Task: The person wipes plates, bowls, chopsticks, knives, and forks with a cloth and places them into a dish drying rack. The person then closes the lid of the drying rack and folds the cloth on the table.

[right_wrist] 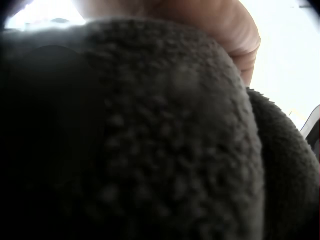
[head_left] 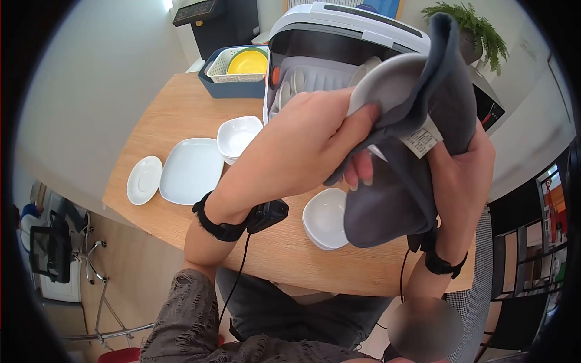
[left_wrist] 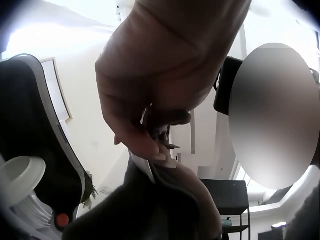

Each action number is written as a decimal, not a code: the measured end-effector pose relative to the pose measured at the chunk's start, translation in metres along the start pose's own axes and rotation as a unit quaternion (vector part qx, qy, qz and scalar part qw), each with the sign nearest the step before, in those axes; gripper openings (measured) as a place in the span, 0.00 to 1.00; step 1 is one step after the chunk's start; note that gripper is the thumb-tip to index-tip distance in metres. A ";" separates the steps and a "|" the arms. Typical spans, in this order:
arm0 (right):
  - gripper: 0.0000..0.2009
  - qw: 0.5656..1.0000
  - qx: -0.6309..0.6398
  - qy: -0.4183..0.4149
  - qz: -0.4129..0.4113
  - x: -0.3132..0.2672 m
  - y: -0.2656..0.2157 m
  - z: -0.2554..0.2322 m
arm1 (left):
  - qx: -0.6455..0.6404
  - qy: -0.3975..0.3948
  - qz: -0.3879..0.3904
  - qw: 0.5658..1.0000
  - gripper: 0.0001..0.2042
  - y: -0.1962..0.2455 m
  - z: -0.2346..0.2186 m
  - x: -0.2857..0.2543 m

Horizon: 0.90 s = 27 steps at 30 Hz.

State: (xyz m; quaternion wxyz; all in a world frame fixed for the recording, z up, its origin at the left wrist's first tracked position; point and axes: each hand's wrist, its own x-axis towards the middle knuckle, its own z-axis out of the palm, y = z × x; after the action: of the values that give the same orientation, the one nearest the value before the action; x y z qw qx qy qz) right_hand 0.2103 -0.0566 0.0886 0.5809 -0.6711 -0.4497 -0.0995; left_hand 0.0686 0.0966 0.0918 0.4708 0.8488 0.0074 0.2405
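My left hand (head_left: 308,133) pinches the rim of a round white dish (head_left: 390,81), thumb on its inner face. In the left wrist view the curled fingers (left_wrist: 132,142) grip the edge of the dish. My right hand (head_left: 466,169) holds a dark grey towel (head_left: 393,206) wrapped about the right side of the dish; its fingers are mostly hidden behind the cloth. A white label (head_left: 422,139) hangs from the towel. The towel's fuzzy pile (right_wrist: 185,140) fills most of the right wrist view. Below the towel, stacked white bowls (head_left: 327,218) stand on the wooden table (head_left: 272,251).
A countertop dishwasher (head_left: 351,30) stands open behind the hands, white dishes (head_left: 290,88) in its rack. To the left are more stacked bowls (head_left: 239,136), a square plate (head_left: 192,171) and a saucer (head_left: 144,180). A blue bin (head_left: 233,91) holds a white basket with a yellow bowl (head_left: 248,61).
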 end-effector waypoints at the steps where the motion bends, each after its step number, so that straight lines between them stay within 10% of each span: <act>1: 0.16 1.000 -0.001 0.000 0.000 -0.001 -0.001 -0.002 | -0.063 -0.001 -0.025 0.998 0.17 0.007 0.001 0.000; 10: 0.18 0.991 -0.078 -0.085 -0.068 0.000 -0.005 -0.020 | 0.021 -0.031 -0.019 0.999 0.13 0.003 0.009 0.001; 17: 0.13 0.988 -0.140 -0.030 -0.066 -0.006 -0.010 -0.009 | 0.097 0.045 0.072 0.992 0.10 -0.002 0.009 0.000; 22: 0.09 0.991 -0.113 0.007 -0.073 -0.003 -0.012 -0.013 | 0.027 0.047 0.004 0.999 0.10 0.006 0.007 -0.001; 27: 0.15 0.944 -0.151 0.290 -0.052 -0.003 -0.023 -0.061 | -0.029 0.118 -0.024 0.992 0.14 -0.007 -0.006 0.006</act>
State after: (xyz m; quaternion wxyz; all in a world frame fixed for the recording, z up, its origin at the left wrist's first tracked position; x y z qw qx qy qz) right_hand 0.2158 -0.1131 0.1214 0.5723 -0.6687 -0.2755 -0.3865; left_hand 0.0732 0.1065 0.0914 0.4965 0.8002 0.0759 0.3276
